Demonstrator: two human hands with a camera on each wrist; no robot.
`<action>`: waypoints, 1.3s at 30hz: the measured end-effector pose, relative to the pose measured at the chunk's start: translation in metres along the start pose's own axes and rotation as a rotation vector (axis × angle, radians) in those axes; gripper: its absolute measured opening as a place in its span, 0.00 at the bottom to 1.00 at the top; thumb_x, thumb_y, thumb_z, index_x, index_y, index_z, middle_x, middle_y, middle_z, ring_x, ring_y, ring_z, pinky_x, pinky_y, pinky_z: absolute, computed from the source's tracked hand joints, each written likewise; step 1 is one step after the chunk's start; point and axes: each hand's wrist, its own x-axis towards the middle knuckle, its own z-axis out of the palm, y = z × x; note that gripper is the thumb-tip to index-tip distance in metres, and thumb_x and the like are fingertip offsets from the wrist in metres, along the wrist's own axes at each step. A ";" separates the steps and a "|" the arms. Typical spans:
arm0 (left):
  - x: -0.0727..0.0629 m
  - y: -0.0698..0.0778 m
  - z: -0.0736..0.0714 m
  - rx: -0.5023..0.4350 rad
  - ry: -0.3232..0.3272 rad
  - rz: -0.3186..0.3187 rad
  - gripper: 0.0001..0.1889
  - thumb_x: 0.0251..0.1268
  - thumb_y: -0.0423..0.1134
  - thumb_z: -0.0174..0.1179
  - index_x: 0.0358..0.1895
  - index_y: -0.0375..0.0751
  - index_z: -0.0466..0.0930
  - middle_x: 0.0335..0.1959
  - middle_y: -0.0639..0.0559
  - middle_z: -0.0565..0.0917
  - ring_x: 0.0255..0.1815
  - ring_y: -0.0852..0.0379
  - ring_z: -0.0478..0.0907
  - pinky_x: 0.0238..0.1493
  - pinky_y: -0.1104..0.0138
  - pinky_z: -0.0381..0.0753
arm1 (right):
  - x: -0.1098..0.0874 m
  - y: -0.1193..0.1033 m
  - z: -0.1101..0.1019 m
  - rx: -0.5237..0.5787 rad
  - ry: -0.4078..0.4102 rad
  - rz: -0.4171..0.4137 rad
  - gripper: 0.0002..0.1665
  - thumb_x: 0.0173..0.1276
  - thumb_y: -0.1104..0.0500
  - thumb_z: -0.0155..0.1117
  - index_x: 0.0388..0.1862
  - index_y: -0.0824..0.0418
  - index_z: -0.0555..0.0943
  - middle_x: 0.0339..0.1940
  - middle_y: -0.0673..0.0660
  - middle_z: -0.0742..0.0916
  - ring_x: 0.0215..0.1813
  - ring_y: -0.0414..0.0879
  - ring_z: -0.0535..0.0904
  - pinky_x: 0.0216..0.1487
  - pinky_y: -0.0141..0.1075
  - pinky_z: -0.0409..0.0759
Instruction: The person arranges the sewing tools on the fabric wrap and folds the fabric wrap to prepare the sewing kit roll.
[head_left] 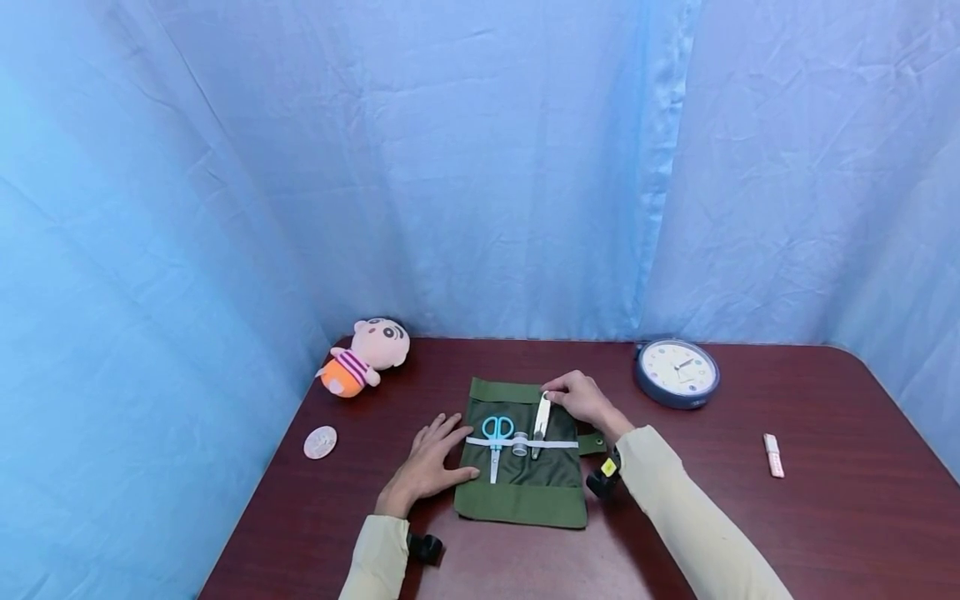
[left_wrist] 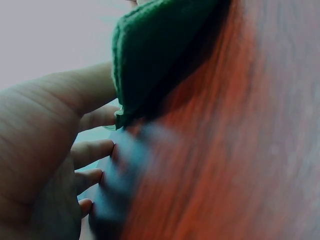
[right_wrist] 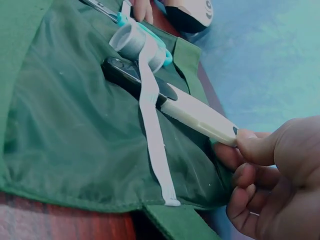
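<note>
Right-wrist view: my right hand point(right_wrist: 287, 175) runs off the frame at 4 o'clock and covers the outer end of the white-and-black tool point(right_wrist: 197, 115); the strap point(right_wrist: 151, 110) hides its middle. Scissors point(right_wrist: 121, 19) at 11: blades cut by the top edge, handles partly behind the spool point(right_wrist: 126, 42). Left-wrist view: my left hand point(left_wrist: 42, 140) is cropped at 9, the green pouch point(left_wrist: 155, 55) at 12, tabletop point(left_wrist: 250, 140) blurred at 3. Head view: numerals on the clock point(head_left: 677, 371), just past 3, and detail on the disc point(head_left: 321, 442), around 8, too small to read.
</note>
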 end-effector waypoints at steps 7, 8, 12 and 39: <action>-0.002 0.000 -0.001 0.005 -0.003 0.001 0.37 0.60 0.54 0.69 0.72 0.47 0.71 0.79 0.42 0.62 0.83 0.37 0.50 0.78 0.37 0.49 | -0.004 -0.008 0.005 -0.050 -0.042 -0.013 0.15 0.74 0.65 0.59 0.53 0.65 0.86 0.54 0.66 0.88 0.58 0.60 0.83 0.53 0.47 0.84; -0.002 0.000 0.000 0.005 -0.003 0.001 0.37 0.60 0.54 0.69 0.72 0.47 0.71 0.79 0.42 0.62 0.83 0.37 0.50 0.78 0.38 0.49 | -0.004 -0.009 0.006 -0.054 -0.046 -0.010 0.15 0.74 0.65 0.59 0.53 0.65 0.87 0.55 0.65 0.88 0.59 0.60 0.83 0.53 0.48 0.84; -0.002 -0.001 0.001 0.004 -0.001 0.002 0.37 0.61 0.55 0.69 0.72 0.47 0.71 0.79 0.42 0.62 0.83 0.37 0.50 0.78 0.38 0.49 | -0.006 -0.012 0.010 -0.069 -0.056 -0.014 0.15 0.74 0.64 0.58 0.54 0.64 0.87 0.55 0.65 0.88 0.60 0.60 0.83 0.54 0.48 0.84; -0.003 0.000 -0.001 0.005 0.006 -0.001 0.36 0.60 0.54 0.69 0.71 0.47 0.72 0.79 0.42 0.62 0.83 0.37 0.50 0.78 0.38 0.49 | -0.019 -0.013 0.023 -0.111 -0.074 -0.044 0.14 0.75 0.59 0.60 0.54 0.57 0.88 0.55 0.59 0.89 0.38 0.46 0.85 0.47 0.43 0.72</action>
